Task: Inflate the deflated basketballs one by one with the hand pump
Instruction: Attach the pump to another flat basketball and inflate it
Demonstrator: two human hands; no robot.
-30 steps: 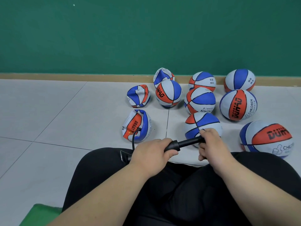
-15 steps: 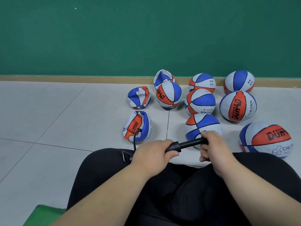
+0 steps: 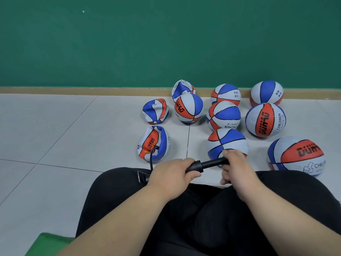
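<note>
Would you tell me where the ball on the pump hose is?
Head view, left of centre: the ball lies on the floor beyond the left hand, nearer than another flat ball.

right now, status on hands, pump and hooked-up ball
Left hand grips black plastic hand pump by the barrel; right hand grips its handle. Black hose runs into crumpled red-white-blue basketball, caved in. Nothing across the hose.

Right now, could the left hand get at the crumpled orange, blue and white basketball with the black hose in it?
Probably yes, if it let go first. The left hand grips the black hand pump; the crumpled basketball lies on tile just ahead, only the thin hose between.
</note>
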